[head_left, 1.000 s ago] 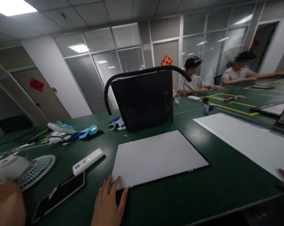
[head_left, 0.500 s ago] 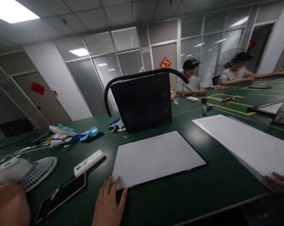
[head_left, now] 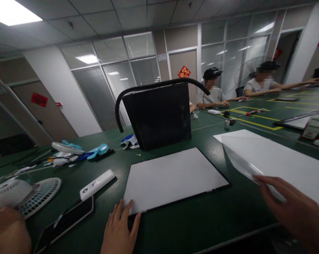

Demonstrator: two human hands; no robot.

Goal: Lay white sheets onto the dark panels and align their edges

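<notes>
My left hand (head_left: 120, 227) lies with fingers stretched out at the near left corner of a white panel with a thin black border (head_left: 175, 180). The panel rests flat on the green table. On the right, my right hand (head_left: 292, 206) pinches the near edge of a thin, glossy sheet (head_left: 244, 165). That edge is lifted and curls up above a stack of large white sheets (head_left: 278, 151). Part of the stack is hidden behind my right hand.
A black box-like stand (head_left: 159, 116) with a curved black tube rises behind the panel. To the left are a white power bank (head_left: 97, 184), a phone (head_left: 66, 222), a small fan (head_left: 40, 197) and another person's hand (head_left: 8, 229). Two people sit across the table.
My right hand has come in from the right edge and now pinches the thin sheet, whose edge has risen off the stack. My left hand stays at the panel's corner.
</notes>
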